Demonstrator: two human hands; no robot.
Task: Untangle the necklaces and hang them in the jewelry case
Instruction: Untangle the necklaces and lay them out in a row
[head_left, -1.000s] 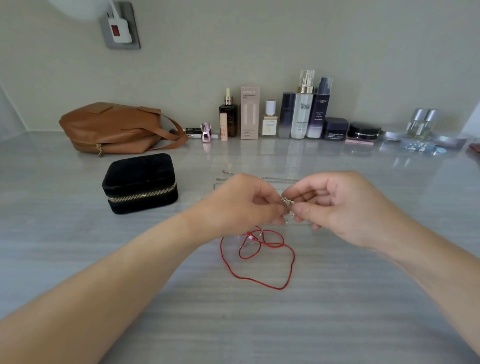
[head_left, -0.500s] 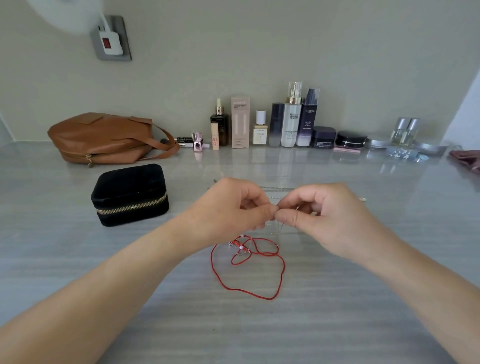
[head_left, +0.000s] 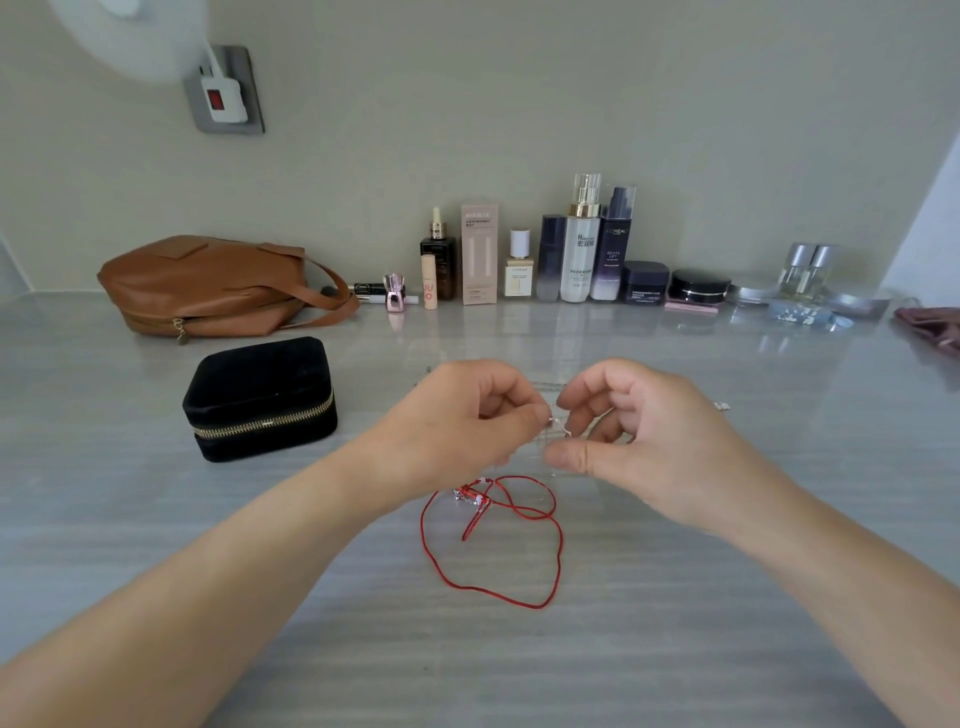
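Note:
A red cord necklace (head_left: 519, 551) lies in loose loops on the grey table, with small beads and a charm at its upper left. Just above it, my left hand (head_left: 467, 421) and my right hand (head_left: 639, 441) pinch a thin silver chain (head_left: 558, 423) between fingertips, a short piece of it showing between them. More of the fine chain trails on the table behind my hands, hard to make out. The black velvet jewelry case (head_left: 260, 397) with a gold zipper sits zipped shut to the left of my left hand.
A brown leather bag (head_left: 208, 286) lies behind the case. A row of cosmetic bottles and jars (head_left: 571, 260) lines the wall. Small glass bottles and a tray (head_left: 810, 291) stand at the far right, beside a dark red cloth (head_left: 935, 322).
My fingertips were pressed together on the chain; now they have parted slightly, showing a short length of chain between them. The view has tilted a little.

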